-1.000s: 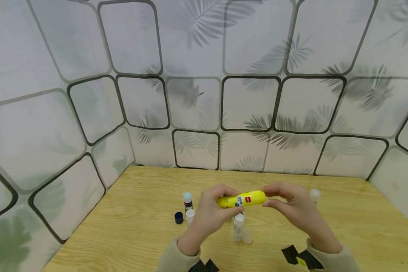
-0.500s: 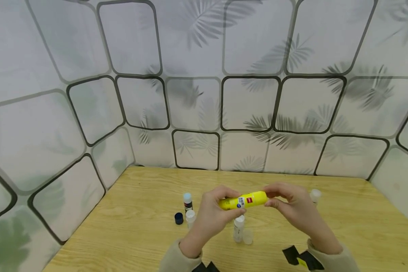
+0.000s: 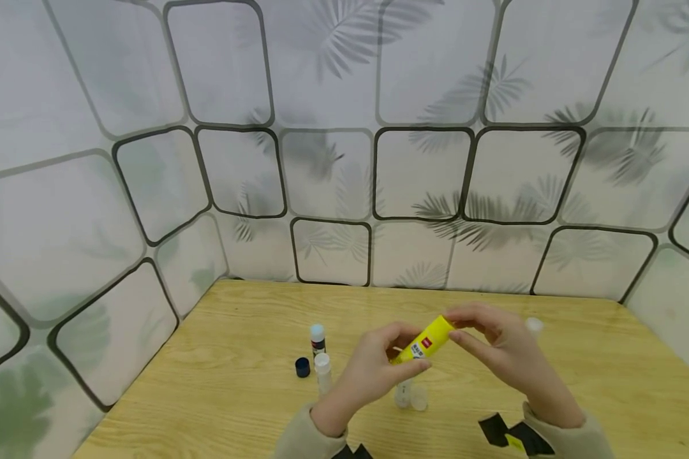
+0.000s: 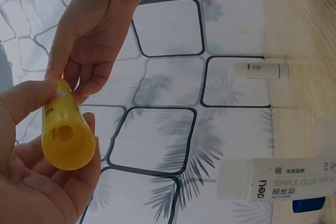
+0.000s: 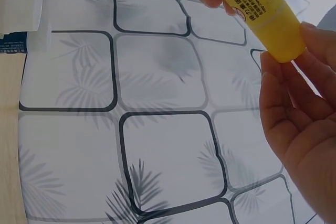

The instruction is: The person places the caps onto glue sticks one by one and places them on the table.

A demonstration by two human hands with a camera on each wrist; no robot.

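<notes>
A red label sits on the yellow glue stick (image 3: 430, 339), held tilted above the table between two bare hands. From my right wrist feed I read dark Chinese characters and a web address starting "http"; the rest is too small. The left hand (image 3: 367, 366) grips the lower part of the barrel, and the right hand (image 3: 502, 347) pinches the upper end between thumb and fingers. My left wrist feed shows a white glue stick (image 4: 283, 181) marked "deli," "SIMPLE GLUE STICK" and "21g."

Left of the hands, I see a dark tube with a light blue top (image 3: 318, 341) and, nearby, a dark blue cap (image 3: 302, 367). The left hand blocks my sight of part of a pale tube (image 3: 402, 395), a clear cap (image 3: 419, 398) just beside it; a white-topped tube (image 3: 534, 326) is partly hidden behind the right hand.

The wood-grain table (image 3: 218, 382) meets a pale backdrop (image 3: 333, 172) printed with rounded squares and grey palm leaves.
</notes>
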